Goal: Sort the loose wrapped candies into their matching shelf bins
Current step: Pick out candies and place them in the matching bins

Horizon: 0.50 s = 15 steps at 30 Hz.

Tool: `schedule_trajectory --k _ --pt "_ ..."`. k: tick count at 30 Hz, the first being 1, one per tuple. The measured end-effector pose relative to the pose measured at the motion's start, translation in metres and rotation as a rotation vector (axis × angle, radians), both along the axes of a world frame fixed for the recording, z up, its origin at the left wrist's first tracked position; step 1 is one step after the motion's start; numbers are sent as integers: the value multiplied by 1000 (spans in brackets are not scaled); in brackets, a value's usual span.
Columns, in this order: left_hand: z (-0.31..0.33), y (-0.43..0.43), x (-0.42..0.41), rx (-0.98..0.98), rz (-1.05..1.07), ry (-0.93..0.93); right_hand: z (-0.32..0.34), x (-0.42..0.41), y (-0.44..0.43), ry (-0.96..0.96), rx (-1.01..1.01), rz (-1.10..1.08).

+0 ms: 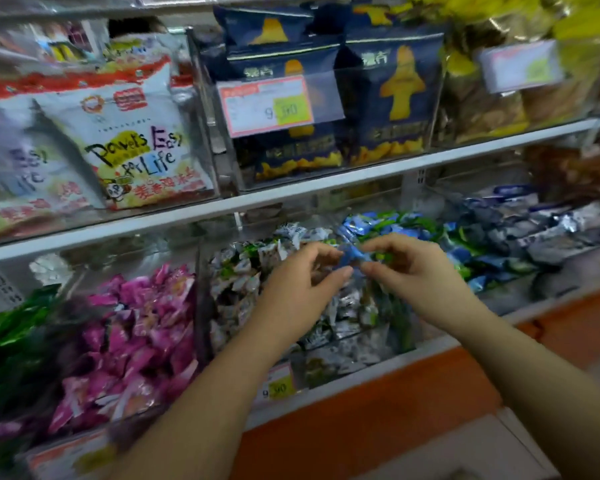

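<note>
The blue candy is at the centre of the frame, pinched at both ends. The left hand and the right hand each have their grip clamped on its wrapper. It hangs over the white-and-green candies, and the blue-and-green pile lies just to the upper right. Best to let the left hand release, then carry it right and drop it well inside that pile.

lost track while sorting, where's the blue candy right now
Head view, centre: the blue candy is pinched between the left hand and right hand, in front of the white-and-green candy bin, with the blue-and-green candy bin just to its right.
</note>
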<state>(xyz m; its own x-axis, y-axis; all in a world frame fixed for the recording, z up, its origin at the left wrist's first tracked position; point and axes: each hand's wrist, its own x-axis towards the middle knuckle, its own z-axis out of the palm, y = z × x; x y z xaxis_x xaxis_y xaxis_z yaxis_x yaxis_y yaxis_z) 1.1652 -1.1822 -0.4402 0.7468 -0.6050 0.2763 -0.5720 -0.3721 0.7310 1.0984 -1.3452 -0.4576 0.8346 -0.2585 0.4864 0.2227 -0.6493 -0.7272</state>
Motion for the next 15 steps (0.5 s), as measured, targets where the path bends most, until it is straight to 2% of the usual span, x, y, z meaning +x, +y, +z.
schedule_trajectory --k 4,6,9,15 --pt "-4 -25 4 60 -33 -19 -9 10 -48 -121 19 -421" --pt "-6 -32 6 100 -40 -75 -10 17 -71 -18 -63 -565" --pt "-10 -35 6 108 -63 -99 -16 20 -84 158 -162 -488" --pt "-11 -7 13 73 -13 -107 -9 17 -44 101 -178 -326"
